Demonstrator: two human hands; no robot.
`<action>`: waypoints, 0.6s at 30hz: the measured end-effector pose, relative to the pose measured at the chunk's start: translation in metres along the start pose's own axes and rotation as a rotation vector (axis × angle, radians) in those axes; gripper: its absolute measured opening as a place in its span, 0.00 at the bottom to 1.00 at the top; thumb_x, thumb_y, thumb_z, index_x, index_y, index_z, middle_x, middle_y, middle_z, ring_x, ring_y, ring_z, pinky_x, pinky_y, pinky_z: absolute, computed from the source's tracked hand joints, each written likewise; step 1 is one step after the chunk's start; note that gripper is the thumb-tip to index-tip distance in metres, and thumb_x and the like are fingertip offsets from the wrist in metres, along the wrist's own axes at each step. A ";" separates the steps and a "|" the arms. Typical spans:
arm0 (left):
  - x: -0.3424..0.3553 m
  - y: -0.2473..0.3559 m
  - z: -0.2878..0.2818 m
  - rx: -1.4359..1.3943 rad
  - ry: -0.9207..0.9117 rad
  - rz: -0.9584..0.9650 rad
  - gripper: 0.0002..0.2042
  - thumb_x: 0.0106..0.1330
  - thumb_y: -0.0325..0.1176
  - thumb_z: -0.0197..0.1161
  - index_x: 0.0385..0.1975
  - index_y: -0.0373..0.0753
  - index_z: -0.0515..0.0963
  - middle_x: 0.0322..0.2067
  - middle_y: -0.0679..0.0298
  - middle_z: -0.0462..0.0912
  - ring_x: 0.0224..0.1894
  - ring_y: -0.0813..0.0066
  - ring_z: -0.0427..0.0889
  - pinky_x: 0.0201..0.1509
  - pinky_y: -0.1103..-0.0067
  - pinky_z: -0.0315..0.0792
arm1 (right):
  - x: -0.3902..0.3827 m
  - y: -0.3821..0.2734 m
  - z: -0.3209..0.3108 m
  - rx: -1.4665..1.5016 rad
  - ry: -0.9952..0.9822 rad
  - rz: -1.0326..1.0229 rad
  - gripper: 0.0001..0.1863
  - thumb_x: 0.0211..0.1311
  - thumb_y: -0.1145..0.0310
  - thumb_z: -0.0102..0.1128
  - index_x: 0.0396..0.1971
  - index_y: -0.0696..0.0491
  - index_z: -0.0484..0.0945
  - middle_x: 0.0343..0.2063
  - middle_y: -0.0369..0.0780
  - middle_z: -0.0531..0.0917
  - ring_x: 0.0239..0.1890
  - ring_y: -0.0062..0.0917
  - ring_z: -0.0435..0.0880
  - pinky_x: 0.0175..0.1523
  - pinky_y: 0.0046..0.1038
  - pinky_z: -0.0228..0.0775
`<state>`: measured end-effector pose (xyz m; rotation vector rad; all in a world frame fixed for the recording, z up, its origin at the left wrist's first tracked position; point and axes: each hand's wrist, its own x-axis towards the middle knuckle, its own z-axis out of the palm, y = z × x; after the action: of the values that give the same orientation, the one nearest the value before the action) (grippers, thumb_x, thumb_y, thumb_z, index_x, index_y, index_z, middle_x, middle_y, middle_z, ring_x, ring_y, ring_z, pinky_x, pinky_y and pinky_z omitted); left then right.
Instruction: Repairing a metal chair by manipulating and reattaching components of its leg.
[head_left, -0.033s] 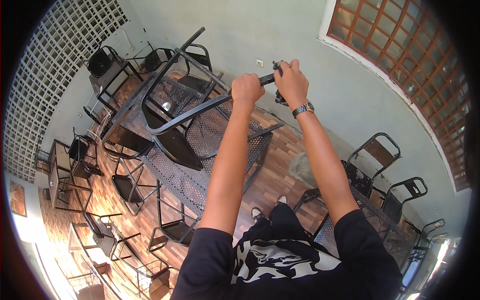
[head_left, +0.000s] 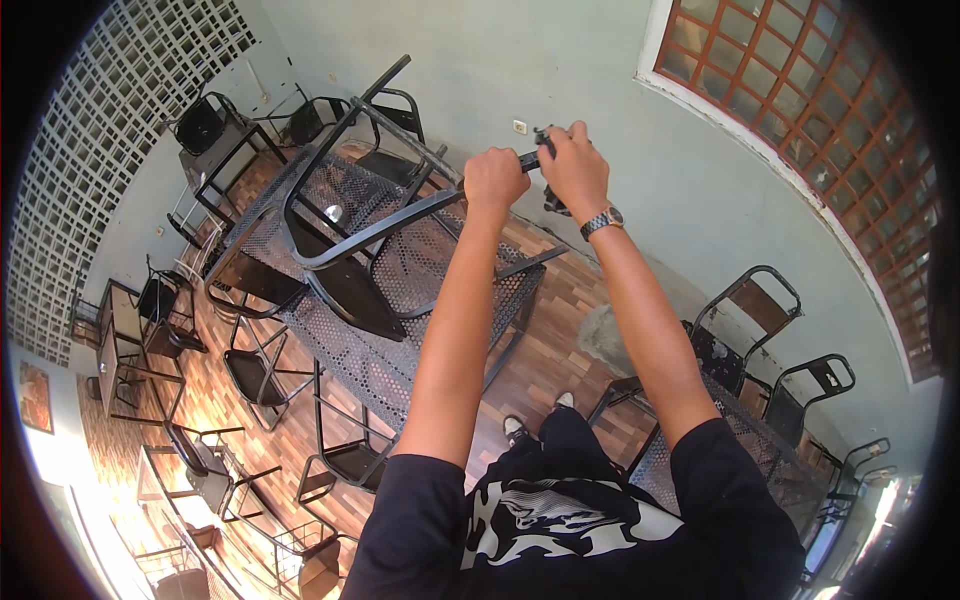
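A dark metal chair (head_left: 385, 228) lies overturned on a black perforated metal table (head_left: 345, 362), its bent tube frame sticking up. My left hand (head_left: 496, 180) is closed round one bar of that frame near its end. Just beyond it, my right hand (head_left: 577, 172), with a watch on the wrist, is closed on a small black object (head_left: 556, 203) at the bar's tip. Most of that object hides behind the fingers, so its kind cannot be made out. A small round whitish thing (head_left: 333, 213) sits on the mesh tabletop.
More dark chairs (head_left: 262, 378) stand around the table on the wood-patterned floor (head_left: 545, 345). At right, another mesh table (head_left: 745, 420) has chairs beside it. A pale wall (head_left: 450, 70) with a brown lattice window (head_left: 800, 100) rises ahead.
My right hand has shifted slightly left, toward my left hand, together with the black object. My left hand and the overturned chair look the same.
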<state>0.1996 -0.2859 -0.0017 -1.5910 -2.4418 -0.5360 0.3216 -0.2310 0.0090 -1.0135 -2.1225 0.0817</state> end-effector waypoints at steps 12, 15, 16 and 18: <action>-0.071 -0.082 -0.067 -0.111 0.203 0.135 0.35 0.42 0.40 0.69 0.56 0.44 0.67 0.54 0.58 0.68 0.62 0.56 0.64 0.68 0.58 0.53 | 0.012 -0.004 0.018 -0.096 0.033 -0.265 0.15 0.61 0.59 0.57 0.30 0.56 0.83 0.36 0.44 0.83 0.47 0.37 0.77 0.58 0.46 0.60; -0.080 -0.117 -0.066 0.027 -0.065 -0.065 0.24 0.46 0.42 0.66 0.43 0.36 0.77 0.43 0.50 0.80 0.51 0.52 0.77 0.56 0.61 0.70 | 0.012 -0.027 0.017 0.012 -0.083 -0.221 0.13 0.61 0.61 0.57 0.28 0.56 0.82 0.33 0.44 0.82 0.42 0.38 0.79 0.57 0.41 0.64; -0.076 -0.119 -0.065 0.076 -0.287 -0.158 0.21 0.48 0.45 0.64 0.36 0.33 0.81 0.37 0.47 0.83 0.45 0.49 0.82 0.50 0.61 0.75 | 0.012 -0.028 0.021 0.014 -0.080 -0.225 0.13 0.61 0.61 0.57 0.28 0.56 0.82 0.33 0.44 0.82 0.42 0.38 0.79 0.57 0.41 0.64; -0.069 -0.117 -0.058 0.074 -0.214 -0.177 0.21 0.50 0.46 0.62 0.31 0.32 0.81 0.34 0.46 0.83 0.41 0.48 0.83 0.47 0.61 0.76 | 0.008 -0.032 0.033 0.001 -0.040 -0.342 0.11 0.60 0.64 0.58 0.26 0.56 0.81 0.30 0.43 0.81 0.38 0.38 0.79 0.54 0.37 0.67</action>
<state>0.1192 -0.4096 0.0044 -1.4809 -2.7434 -0.3090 0.2758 -0.2393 0.0022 -0.6400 -2.3012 -0.0659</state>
